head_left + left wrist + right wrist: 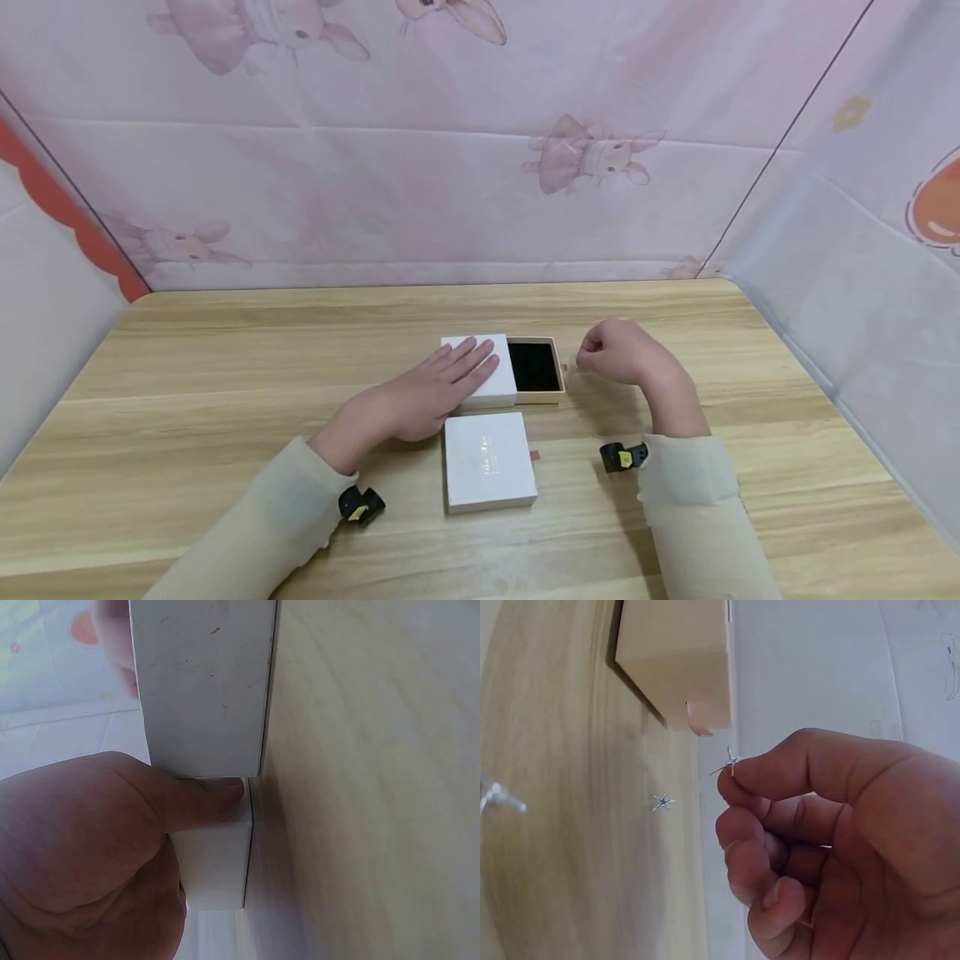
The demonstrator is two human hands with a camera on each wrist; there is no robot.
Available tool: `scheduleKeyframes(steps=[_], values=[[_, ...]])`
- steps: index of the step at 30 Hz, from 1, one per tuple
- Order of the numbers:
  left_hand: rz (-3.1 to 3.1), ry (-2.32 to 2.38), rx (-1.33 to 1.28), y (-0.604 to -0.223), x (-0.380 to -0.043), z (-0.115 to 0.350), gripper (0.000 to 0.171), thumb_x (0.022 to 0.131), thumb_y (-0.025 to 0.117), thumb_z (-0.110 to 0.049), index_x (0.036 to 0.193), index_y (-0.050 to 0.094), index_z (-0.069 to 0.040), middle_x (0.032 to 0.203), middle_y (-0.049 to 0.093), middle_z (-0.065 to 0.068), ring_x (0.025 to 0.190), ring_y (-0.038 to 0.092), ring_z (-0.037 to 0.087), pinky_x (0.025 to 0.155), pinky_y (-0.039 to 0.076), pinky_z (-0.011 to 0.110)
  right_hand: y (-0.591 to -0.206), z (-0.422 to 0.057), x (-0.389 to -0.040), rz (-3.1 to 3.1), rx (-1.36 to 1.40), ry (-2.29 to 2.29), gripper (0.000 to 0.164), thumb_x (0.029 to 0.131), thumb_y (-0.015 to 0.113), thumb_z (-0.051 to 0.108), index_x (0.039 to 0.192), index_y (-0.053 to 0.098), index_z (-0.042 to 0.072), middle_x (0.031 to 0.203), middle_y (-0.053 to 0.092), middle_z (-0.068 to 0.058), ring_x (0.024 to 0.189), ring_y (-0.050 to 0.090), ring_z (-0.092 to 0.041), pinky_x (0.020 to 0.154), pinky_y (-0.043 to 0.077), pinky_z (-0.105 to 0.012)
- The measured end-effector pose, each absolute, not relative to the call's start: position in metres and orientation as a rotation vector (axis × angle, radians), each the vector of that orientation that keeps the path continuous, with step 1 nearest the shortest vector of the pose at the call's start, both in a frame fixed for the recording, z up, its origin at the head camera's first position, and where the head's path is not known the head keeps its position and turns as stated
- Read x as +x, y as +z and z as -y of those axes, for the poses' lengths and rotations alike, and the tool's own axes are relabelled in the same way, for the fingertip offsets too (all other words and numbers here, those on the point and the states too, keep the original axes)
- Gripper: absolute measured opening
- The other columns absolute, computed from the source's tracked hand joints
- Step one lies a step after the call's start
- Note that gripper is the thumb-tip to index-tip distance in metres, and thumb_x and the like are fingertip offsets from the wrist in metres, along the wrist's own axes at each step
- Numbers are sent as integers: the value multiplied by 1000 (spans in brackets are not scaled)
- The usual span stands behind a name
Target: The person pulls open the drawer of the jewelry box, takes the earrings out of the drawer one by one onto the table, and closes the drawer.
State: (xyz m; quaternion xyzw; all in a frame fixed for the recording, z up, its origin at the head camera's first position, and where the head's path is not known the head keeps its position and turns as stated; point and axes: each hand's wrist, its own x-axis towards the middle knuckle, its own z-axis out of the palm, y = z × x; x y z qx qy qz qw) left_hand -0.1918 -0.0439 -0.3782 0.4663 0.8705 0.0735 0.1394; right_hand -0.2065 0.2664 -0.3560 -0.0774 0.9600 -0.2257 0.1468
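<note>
My left hand lies flat, fingers straight, on the white sleeve of a small box. In the left wrist view its thumb presses the sleeve's side. The tan drawer is slid out to the right and shows a black lining; its pull tab faces my right hand. My right hand hovers curled just right of the drawer and pinches a tiny silver star-shaped stud between thumb and forefinger. A second star stud lies on the table below it.
A closed white box with a small tab sits just in front of the open one, also seen close up as the white box. Another small silver piece lies on the wooden table. Pink printed cloth walls enclose three sides.
</note>
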Motion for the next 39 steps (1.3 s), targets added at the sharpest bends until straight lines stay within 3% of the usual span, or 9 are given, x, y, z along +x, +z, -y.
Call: scheduleKeyframes(steps=[14, 23, 39], values=[[-2520, 208, 1338, -379, -192, 44, 64, 104, 35, -4, 161, 6, -9, 168, -2, 12, 154, -3, 32, 125, 5, 50, -362, -272, -208, -2637, -120, -636, 18, 88, 59, 14, 75, 70, 8, 60, 47, 4, 60, 46, -14, 57, 39, -28], [-2517, 203, 1332, -379, -191, 44, 65, 104, 35, -4, 161, 5, -9, 168, -2, 12, 154, -3, 32, 125, 5, 50, -364, -272, -207, -2620, -81, -616, 17, 90, 61, 16, 80, 72, 7, 66, 53, 2, 66, 50, -16, 61, 42, -29], [-2517, 202, 1333, -379, -191, 44, 64, 104, 34, -4, 161, 6, -9, 168, -2, 12, 154, -3, 32, 124, 4, 51, -369, -272, -208, -2586, -45, -620, 17, 88, 61, 14, 76, 71, 9, 62, 52, 3, 59, 48, -14, 58, 41, -28]])
